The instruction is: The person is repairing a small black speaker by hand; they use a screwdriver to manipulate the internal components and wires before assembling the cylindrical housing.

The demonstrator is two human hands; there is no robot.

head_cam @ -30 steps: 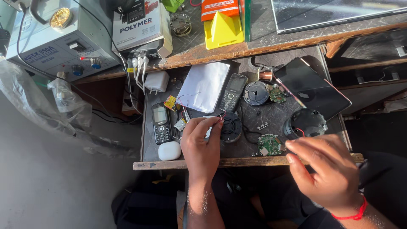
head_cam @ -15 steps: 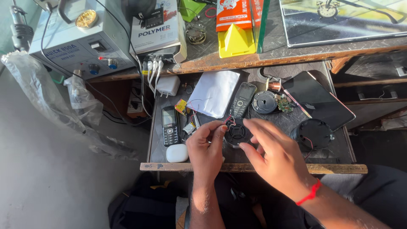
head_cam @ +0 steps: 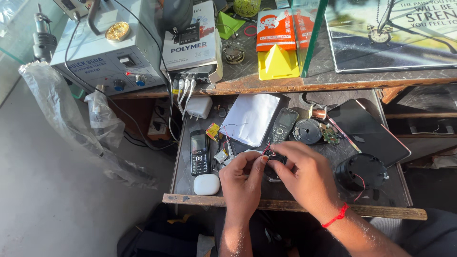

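My left hand (head_cam: 243, 183) and my right hand (head_cam: 302, 173) meet over the middle of an open drawer (head_cam: 285, 205), both pinching a small round black part (head_cam: 275, 161) with thin red wires. My right wrist wears a red thread band (head_cam: 337, 216). A black keypad phone (head_cam: 199, 152) and a white oval case (head_cam: 206, 184) lie left of my left hand. Behind my hands lie a white folded paper (head_cam: 251, 118) and a second dark keypad phone (head_cam: 282, 125).
A black round speaker shell (head_cam: 360, 171), a dark tablet (head_cam: 369, 131), a round grey part (head_cam: 307, 131) and a small circuit board (head_cam: 329, 134) lie in the drawer's right half. On the desk above stand a grey rework station (head_cam: 107, 59), a white box, a yellow pyramid (head_cam: 277, 62) and an orange packet.
My right hand came in from the drawer's right front edge and joined my left hand on the small black part. The camera view shifted slightly left.
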